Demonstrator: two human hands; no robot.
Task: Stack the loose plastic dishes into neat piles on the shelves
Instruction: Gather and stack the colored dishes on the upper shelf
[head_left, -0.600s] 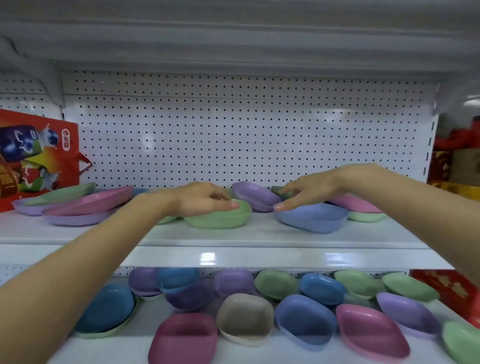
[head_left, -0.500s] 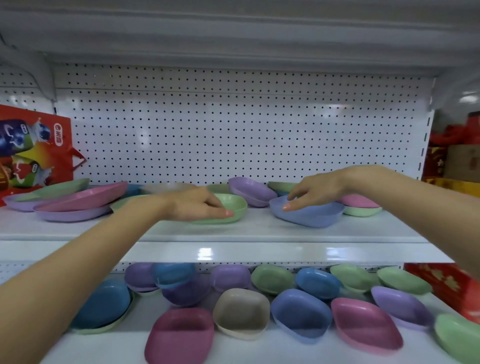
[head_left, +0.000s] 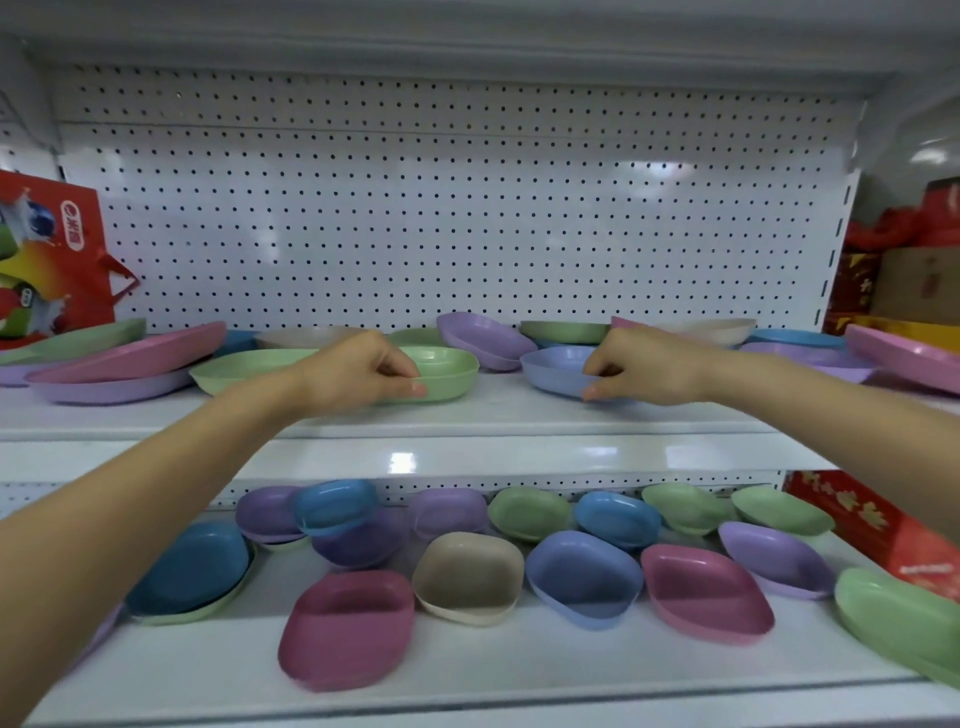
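On the upper shelf (head_left: 509, 415), my left hand (head_left: 358, 371) pinches the near rim of a light green dish (head_left: 447, 369). My right hand (head_left: 639, 369) grips the near rim of a periwinkle blue dish (head_left: 550, 366) just to the right. Both dishes rest on the shelf. Behind them lie a tilted purple dish (head_left: 483, 338), a green dish (head_left: 563, 331) and a beige dish (head_left: 306, 336). Large pink, purple and green plates (head_left: 124, 364) overlap at the left. The lower shelf (head_left: 467, 670) holds several loose dishes, among them a magenta dish (head_left: 348, 629), a beige bowl (head_left: 467, 577) and a blue dish (head_left: 584, 577).
A white pegboard (head_left: 457, 218) backs the upper shelf. A red printed bag (head_left: 52, 260) stands at the far left. Red and brown boxes (head_left: 914, 280) sit beyond the shelf's right post, and a red box (head_left: 878, 519) lies at the right of the lower shelf.
Both hands went from resting flat over the green and blue dishes to pinching their near rims. The camera view shifted slightly upward and closer.
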